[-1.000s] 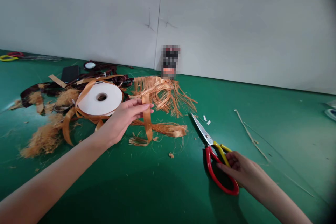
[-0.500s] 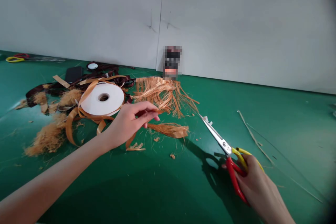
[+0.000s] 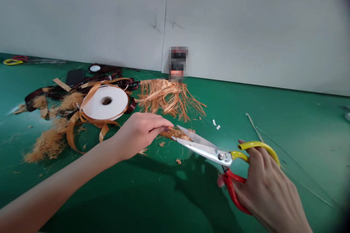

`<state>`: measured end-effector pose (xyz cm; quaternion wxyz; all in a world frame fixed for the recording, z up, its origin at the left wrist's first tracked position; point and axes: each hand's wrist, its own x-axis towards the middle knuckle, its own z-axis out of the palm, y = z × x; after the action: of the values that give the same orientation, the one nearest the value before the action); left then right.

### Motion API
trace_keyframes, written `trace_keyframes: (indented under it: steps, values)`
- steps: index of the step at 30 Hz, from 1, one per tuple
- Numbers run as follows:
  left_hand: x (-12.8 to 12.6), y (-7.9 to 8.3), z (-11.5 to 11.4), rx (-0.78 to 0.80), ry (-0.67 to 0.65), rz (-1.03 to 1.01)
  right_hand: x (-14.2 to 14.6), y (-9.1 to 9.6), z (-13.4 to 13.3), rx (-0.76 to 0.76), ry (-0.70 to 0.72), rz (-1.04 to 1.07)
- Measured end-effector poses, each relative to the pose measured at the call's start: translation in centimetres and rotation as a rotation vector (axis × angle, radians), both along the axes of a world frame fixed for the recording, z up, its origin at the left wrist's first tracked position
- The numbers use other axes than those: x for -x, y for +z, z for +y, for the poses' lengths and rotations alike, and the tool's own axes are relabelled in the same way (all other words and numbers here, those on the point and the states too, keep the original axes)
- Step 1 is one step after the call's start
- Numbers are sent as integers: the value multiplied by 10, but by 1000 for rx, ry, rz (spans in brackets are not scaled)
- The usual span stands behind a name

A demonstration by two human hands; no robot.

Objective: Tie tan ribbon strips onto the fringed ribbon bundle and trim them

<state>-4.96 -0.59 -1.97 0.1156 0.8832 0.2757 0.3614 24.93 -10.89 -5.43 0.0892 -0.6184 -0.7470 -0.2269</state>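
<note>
My left hand is closed in a pinch, with a bit of orange-brown ribbon showing at its fingertips. Most of what it grips is hidden behind the fingers. My right hand is wrapped around the red and yellow handles of a pair of scissors. The blades stand apart, their tips close to my left fingertips. Below and behind the tips lies a loose bundle of frayed ribbon strands, partly covered by the blades and hand.
A white spool with loops of ribbon lies left, near fluffy fibre scraps and a dark phone-like slab. Fringed ribbon spreads at the back centre. White paper bits and a thin strand lie right. Another scissors rests far left.
The scissors have swung left to my left fingertips and their blades have opened. My left hand has moved slightly down and right. Two white bits now show clear of the blades.
</note>
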Motion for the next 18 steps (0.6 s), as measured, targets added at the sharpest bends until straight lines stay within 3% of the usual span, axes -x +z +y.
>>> trace_keyframes:
  steps: [9, 18]
  values:
    - [-3, 3, -3, 71, -51, 11, 15, 10, 6, -24, 38, -48]
    - [-5, 6, -5, 155, -51, -7, 18, 7, 11, 21, 68, -49]
